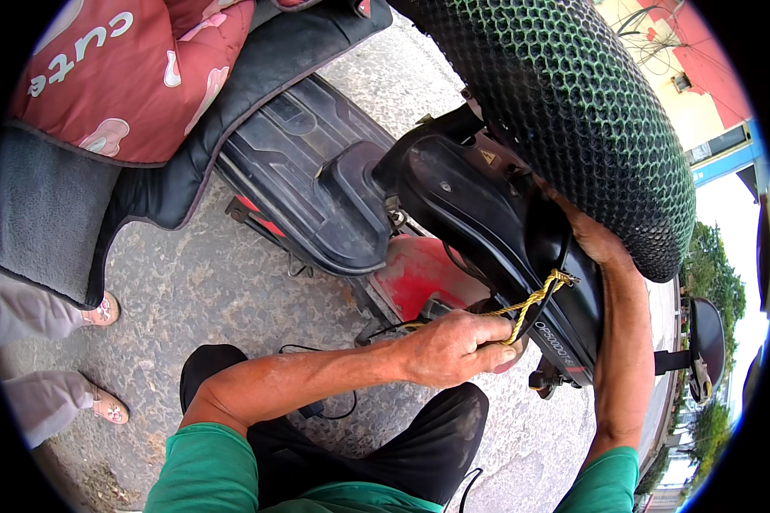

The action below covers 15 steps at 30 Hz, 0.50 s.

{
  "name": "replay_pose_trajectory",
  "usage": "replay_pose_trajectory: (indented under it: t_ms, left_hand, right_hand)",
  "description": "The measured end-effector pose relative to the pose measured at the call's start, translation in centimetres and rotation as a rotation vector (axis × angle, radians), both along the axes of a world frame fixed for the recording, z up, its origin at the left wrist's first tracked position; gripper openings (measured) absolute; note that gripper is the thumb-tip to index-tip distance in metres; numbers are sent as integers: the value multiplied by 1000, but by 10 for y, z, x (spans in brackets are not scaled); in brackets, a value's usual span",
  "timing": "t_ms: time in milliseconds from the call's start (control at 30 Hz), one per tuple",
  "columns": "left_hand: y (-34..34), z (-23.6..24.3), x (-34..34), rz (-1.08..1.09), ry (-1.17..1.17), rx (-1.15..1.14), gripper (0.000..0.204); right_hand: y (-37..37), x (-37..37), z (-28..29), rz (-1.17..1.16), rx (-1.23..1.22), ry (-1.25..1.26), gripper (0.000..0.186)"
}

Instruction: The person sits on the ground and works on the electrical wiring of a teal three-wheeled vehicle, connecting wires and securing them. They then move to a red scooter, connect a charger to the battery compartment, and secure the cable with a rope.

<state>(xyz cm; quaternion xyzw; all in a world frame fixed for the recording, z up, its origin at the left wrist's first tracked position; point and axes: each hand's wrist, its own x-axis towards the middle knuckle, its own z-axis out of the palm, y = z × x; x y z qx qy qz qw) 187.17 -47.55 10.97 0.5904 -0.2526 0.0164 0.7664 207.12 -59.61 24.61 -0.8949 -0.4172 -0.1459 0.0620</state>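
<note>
My left hand (458, 346) pinches a yellow braided rope (535, 297) that is looped near the edge of a black plastic scooter body (479, 205). The rope runs from my fingers up to the right, next to a black cable. Above, the scooter seat (590, 103) wears a black-and-green mesh cover and stands tilted over the body. My right hand (599, 235) reaches in between the raised seat and the body; its fingers are hidden there.
The scooter's black footboard (304, 162) lies to the left, partly under a pink and black padded cover (137, 85). Another person's legs and shoes (103, 309) are at far left. A black cable (351, 406) trails on the concrete near my knees. A rear box-like part (708, 346) juts out right.
</note>
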Motion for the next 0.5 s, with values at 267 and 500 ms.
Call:
replay_pose_trajectory:
  t_ms: [267, 500]
  left_hand:
    - [0, 0, 0, 7, 34, -9, 25]
    - [-1, 8, -5, 18, 81, -42, 20]
  right_hand:
    - [32, -26, 26, -184, -209, 152, 36]
    - [21, -28, 13, -48, -105, -9, 35]
